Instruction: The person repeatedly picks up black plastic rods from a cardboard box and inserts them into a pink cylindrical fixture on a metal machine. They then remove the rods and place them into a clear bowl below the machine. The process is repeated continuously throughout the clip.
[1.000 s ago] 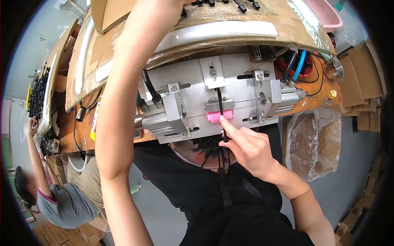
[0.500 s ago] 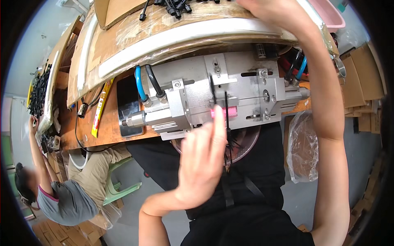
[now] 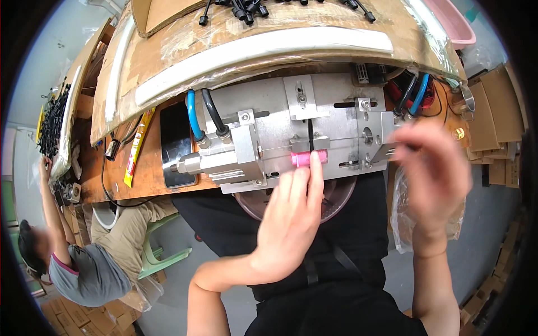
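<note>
The metal fixture (image 3: 342, 126) carries a black rod (image 3: 310, 131) at centre and a pink block (image 3: 301, 160) at its near edge. Left hand (image 3: 288, 227): extended, ungripping, index fingertip on the pink block. Right hand (image 3: 437, 171): blurred, half-curled at the fixture's right end; contents indeterminable.

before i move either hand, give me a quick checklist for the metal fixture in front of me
1. Left index fingertip at the pink piece: ok, the left hand reaches it.
2. Black rod running between the two small metal blocks: ok.
3. Rod's lower end seated: cannot tell, the finger hides it.
4. Right hand clear of the fixture: cannot tell, it overlaps the right end in view.
5. Right hand empty: cannot tell, motion blur.
6. Blue hose and black hose on their left-side fittings: ok, both look attached.
</note>
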`<action>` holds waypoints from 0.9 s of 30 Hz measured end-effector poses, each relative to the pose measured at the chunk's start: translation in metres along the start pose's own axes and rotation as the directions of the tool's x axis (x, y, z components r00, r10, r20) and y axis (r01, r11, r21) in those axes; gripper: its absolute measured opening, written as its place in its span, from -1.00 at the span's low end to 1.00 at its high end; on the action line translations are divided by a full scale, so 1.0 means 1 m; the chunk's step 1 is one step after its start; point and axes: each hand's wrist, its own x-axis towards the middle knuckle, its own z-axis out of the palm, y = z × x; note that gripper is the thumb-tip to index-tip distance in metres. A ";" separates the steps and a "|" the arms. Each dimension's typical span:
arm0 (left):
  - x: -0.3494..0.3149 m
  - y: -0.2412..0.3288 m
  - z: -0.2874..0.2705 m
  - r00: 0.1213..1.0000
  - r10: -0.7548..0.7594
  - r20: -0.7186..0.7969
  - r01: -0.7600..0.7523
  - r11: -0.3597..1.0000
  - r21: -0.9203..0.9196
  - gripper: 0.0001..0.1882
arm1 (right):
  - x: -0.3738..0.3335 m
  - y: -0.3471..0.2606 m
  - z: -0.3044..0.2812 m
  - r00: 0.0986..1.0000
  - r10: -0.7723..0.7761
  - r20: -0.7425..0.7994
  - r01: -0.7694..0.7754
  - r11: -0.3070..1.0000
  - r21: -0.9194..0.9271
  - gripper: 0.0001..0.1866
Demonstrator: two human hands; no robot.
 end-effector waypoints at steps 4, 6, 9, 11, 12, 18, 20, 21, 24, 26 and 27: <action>0.078 -0.028 -0.047 0.933 0.063 -0.355 -0.092 0.994 -0.065 -0.48 | -0.060 -0.003 0.038 0.995 0.015 0.098 -0.011 0.999 -0.042 -0.30; 0.126 -0.051 -0.061 0.855 0.114 -0.506 -0.064 0.991 0.114 -0.74 | -0.066 -0.007 0.052 0.993 0.016 0.119 -0.005 0.996 -0.089 -0.33; 0.161 -0.050 -0.070 0.857 0.008 -0.516 0.060 0.992 0.115 -0.92 | -0.071 -0.001 0.071 0.986 0.021 0.167 -0.005 0.996 -0.092 -0.34; 0.185 -0.076 -0.070 0.919 0.058 -0.389 -0.036 0.997 0.064 -0.88 | -0.069 0.004 0.077 0.983 0.029 0.180 -0.012 0.996 -0.091 -0.33; 0.190 -0.079 -0.071 0.942 0.023 -0.336 -0.006 0.999 0.052 -0.87 | -0.069 0.007 0.078 0.984 0.037 0.176 -0.019 0.994 -0.106 -0.33; 0.196 -0.097 -0.070 0.953 0.079 -0.294 -0.107 0.991 -0.083 -0.84 | -0.046 -0.006 0.050 0.947 0.061 0.317 -0.005 0.985 -0.173 -0.31; 0.176 -0.088 -0.085 0.963 -0.001 -0.270 -0.047 0.984 -0.173 -0.84 | -0.022 -0.008 0.034 0.968 -0.015 0.250 0.060 0.983 -0.173 -0.47; 0.164 -0.087 -0.086 0.961 0.038 -0.274 -0.068 0.992 -0.103 -0.82 | -0.004 -0.001 0.027 0.991 -0.056 0.124 0.079 0.978 -0.193 -0.55; 0.134 -0.078 -0.087 0.944 0.144 -0.296 -0.144 0.989 0.023 -0.76 | 0.064 0.015 0.004 0.984 0.021 -0.177 -0.100 0.887 -0.450 -0.75; 0.116 -0.070 -0.083 0.937 0.140 -0.320 -0.135 0.990 0.039 -0.72 | 0.110 0.059 -0.008 0.990 0.104 -0.094 -0.140 0.697 -0.703 -0.71; 0.107 -0.069 -0.075 0.918 0.151 -0.366 -0.130 0.988 0.081 -0.68 | 0.125 0.057 -0.005 0.981 0.189 -0.050 -0.180 0.777 -0.603 -0.61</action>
